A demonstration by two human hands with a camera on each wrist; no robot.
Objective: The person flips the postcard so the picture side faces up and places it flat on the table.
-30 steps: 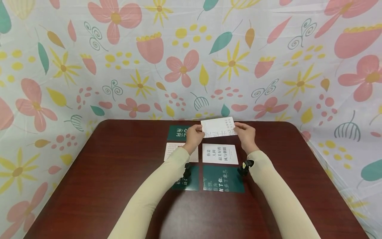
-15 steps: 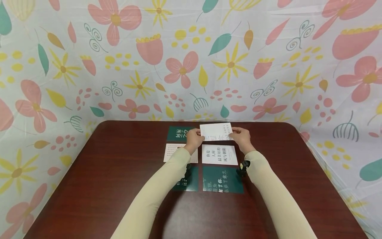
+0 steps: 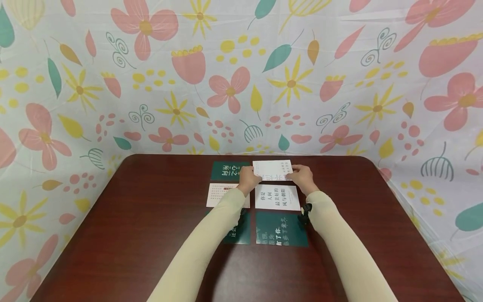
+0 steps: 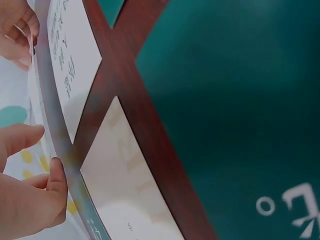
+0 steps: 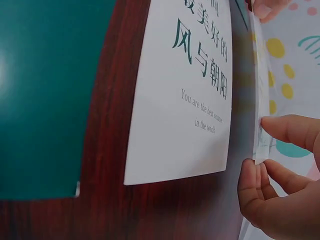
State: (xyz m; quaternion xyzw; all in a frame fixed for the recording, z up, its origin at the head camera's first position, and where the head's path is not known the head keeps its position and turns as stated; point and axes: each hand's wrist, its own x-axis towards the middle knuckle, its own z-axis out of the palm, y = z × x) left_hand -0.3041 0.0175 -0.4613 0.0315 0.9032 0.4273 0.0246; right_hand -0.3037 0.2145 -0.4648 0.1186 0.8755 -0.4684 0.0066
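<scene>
In the head view, both hands hold a white card [image 3: 272, 169] with grey lettering at the back of the card group. My left hand [image 3: 249, 180] pinches its left end, and my right hand [image 3: 303, 178] pinches its right end. In the right wrist view, the thumb and fingers of the right hand [image 5: 282, 175] grip the corner of this card [image 5: 261, 100], seen nearly edge-on. The left wrist view has the left hand [image 4: 32, 187] at the other end. Just nearer lies a white card with dark lettering [image 3: 277, 197]. Whether the held card touches the table cannot be told.
Left of the held card lies a green card [image 3: 225, 171], with a pale card printed in red [image 3: 220, 193] nearer. Two green cards, left [image 3: 241, 233] and right [image 3: 282, 228], form the front row. The dark red table [image 3: 151, 218] meets a flowered cloth [image 3: 230, 88] behind.
Both hands have brought the white card down and nearer, toward the row of cards in front of it. Its tilt has lessened. The other cards stay where they were.
</scene>
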